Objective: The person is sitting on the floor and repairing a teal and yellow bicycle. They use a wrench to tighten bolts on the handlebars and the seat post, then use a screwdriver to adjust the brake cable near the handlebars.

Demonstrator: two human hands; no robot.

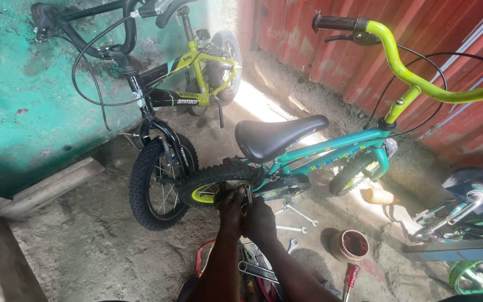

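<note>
A small teal bicycle with a black saddle and lime handlebars stands in front of me. Its knobby rear wheel has a lime rim. My left hand and my right hand are pressed together at the rear wheel's hub, both with fingers closed. A thin metal tool pokes up between them at the axle. What each hand grips beneath is partly hidden.
A black and lime bicycle leans at the teal wall, its front wheel close to my hands. Wrenches, a round reddish tin, a red-handled screwdriver and a bottle lie on the floor. Another blue bicycle is at right.
</note>
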